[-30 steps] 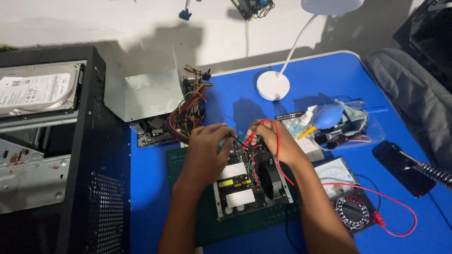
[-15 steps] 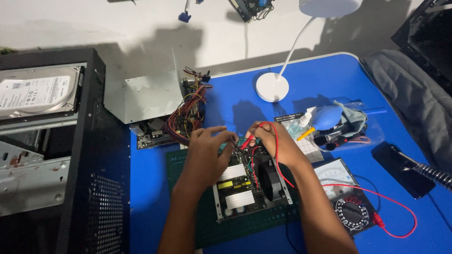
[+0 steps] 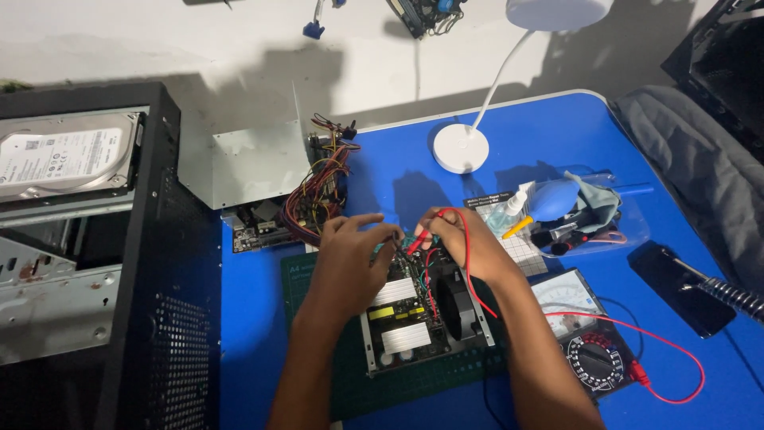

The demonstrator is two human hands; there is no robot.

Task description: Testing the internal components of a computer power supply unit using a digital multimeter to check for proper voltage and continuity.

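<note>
An opened power supply unit (image 3: 418, 318) with its circuit board and black fan showing lies on a green cutting mat (image 3: 350, 374) on the blue table. My left hand (image 3: 350, 255) pinches a thin black probe at the board's far edge. My right hand (image 3: 458, 243) grips a red probe tip (image 3: 414, 245) against the same spot. Its red lead (image 3: 668, 350) loops back to an analog multimeter (image 3: 585, 338) on the right. A bundle of coloured wires (image 3: 318, 195) runs from the unit toward the metal cover (image 3: 247, 163).
A black computer case (image 3: 87, 263) with a hard drive (image 3: 64, 155) on top stands at the left. A white desk lamp (image 3: 461, 147), a clear pouch of cleaning tools (image 3: 573, 211), a black phone (image 3: 684, 287) and a grey chair (image 3: 700, 167) sit to the right.
Both hands stay over the board's far edge; their fingers have shifted slightly as the probes settle. The view has drifted a little.
</note>
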